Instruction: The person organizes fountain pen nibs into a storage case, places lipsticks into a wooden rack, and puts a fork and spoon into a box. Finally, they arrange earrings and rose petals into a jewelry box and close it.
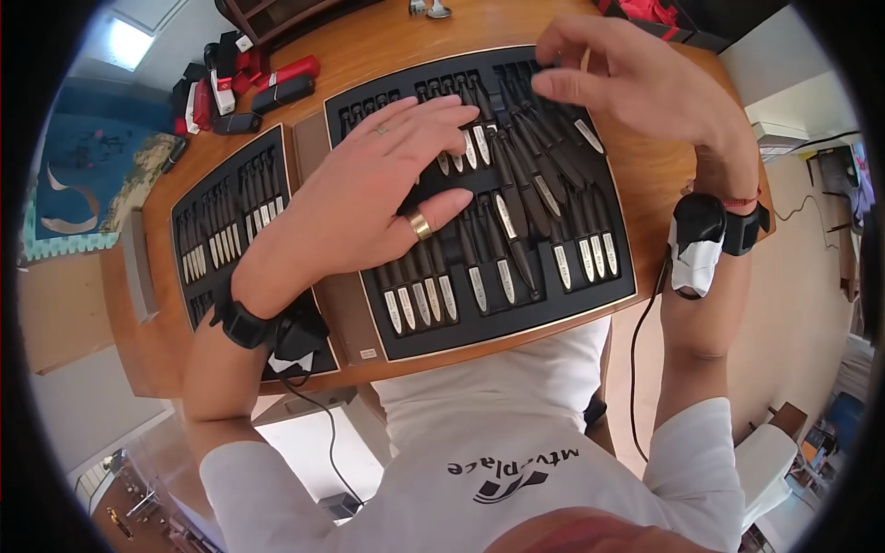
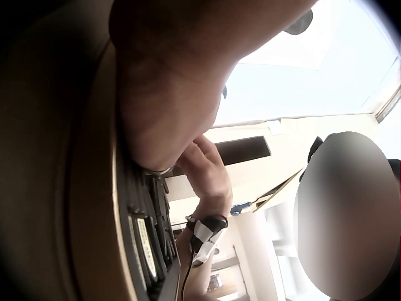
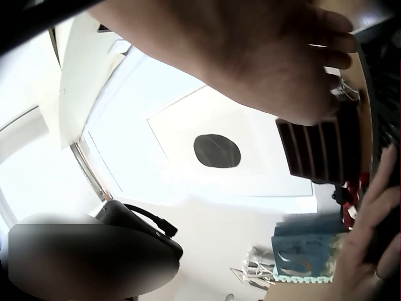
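My left hand (image 1: 378, 175) lies palm down over a large open case (image 1: 433, 346), its fingers spread across the rows. A gold ring (image 1: 419, 224) is on its thumb. Slim dark pieces with silvery tapered ends (image 1: 396, 311) fill the slots; on the right several lie crooked and overlapping. My right hand (image 1: 613, 69) hovers above the case's far right corner, fingers loosely bent and thumb below them, with nothing visible in its grasp. In the right wrist view, the fingers of the right hand (image 3: 282, 63) reach toward the case. Part of the upper rows is hidden beneath the left hand.
The case's other half (image 1: 230, 212) holds more such pieces at the left. Red and black small boxes (image 1: 230, 88) cluster at the far left, with a brown wooden rack (image 1: 277, 18) behind. A fork and spoon (image 1: 430, 8) lie at the back. Cables hang from both wrist cameras.
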A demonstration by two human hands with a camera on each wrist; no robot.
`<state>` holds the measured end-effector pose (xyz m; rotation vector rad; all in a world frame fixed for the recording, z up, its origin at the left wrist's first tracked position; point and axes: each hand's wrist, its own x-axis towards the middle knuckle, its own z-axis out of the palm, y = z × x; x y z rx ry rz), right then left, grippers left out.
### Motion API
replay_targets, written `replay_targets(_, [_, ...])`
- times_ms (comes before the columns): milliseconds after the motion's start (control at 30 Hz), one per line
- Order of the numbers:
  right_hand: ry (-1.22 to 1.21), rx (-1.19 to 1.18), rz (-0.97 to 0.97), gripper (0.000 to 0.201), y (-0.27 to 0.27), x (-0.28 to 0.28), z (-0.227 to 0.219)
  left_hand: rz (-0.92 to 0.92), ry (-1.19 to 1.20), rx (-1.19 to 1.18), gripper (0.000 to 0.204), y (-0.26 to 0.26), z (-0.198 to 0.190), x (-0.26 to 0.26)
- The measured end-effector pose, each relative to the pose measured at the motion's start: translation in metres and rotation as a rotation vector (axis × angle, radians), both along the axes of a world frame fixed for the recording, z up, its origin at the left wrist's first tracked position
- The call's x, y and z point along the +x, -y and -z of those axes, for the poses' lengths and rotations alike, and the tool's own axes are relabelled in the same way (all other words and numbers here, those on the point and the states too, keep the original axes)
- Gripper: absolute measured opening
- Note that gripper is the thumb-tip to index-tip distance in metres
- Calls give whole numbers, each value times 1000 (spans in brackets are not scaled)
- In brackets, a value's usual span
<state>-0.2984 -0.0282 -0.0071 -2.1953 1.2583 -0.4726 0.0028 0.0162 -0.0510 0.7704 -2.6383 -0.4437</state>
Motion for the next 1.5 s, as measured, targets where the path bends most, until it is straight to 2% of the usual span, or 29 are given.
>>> replay_targets(100, [-131,129,-61,34,-1,-3,-6,-17,12,26,36,-1,-1,1])
replay_targets(233, [-131,232,-69,35,-4,0,-8,-14,6,36,37,0,0,1])
replay_targets(333, [-64,164,-90,33,-12,4,-9,-17,13,34,38,0,0,0])
replay_targets(400, [-265,41,-156,31,-13,7,-16,-24,11,25,41,-1,1,-1])
replay_targets(433, [-270,41,-159,31,-13,3,-13,-29,13,12,44,-1,1,-1])
replay_targets(500, [-269,-211,-167,28,-13,-8,-3,-23,29,-2,49,0,-1,-1])
replay_targets(533, [-275,-215,-176,28,-12,-10,-1,-15,49,-15,54,0,-2,-1])
replay_targets(600, [-191,-5,-56,34,-9,-11,2,-8,62,-42,58,0,-4,-2])
replay_targets(633, [-193,0,-66,34,-9,-11,3,11,88,-61,61,0,-4,-2])
replay_targets(767, [-188,-97,-41,33,-16,-18,12,8,136,-82,61,0,-6,-5])
replay_targets(833, [-124,-187,-146,30,-13,-21,19,15,159,-83,61,1,-8,-5])
replay_targets(867, [-126,-179,-131,30,-11,-25,26,4,179,-83,60,1,-7,-5])
replay_targets(967, [66,-260,-162,23,-9,-28,39,0,195,-73,61,0,-9,-6])
replay_targets(1033, [251,-125,-15,17,-14,-18,33,-4,186,-66,62,1,-8,-6])
replay_targets(1067, [251,-125,-19,17,-13,-13,15,-5,186,-59,62,1,-8,-6])
replay_targets(1100, [229,89,-8,17,-10,-9,-13,-8,186,-53,62,1,-9,-6])
replay_targets(1167, [207,302,-1,17,-7,-1,-29,-11,184,-60,63,1,-9,-6])
replay_targets(1267, [265,358,36,17,-13,12,-23,0,179,-59,63,2,-8,-5])
replay_targets(1367, [123,184,97,15,-26,25,-18,0,171,-60,64,2,-6,-4])
replay_targets(1500, [111,174,82,16,-22,24,-18,-8,168,-52,64,0,-8,-5])
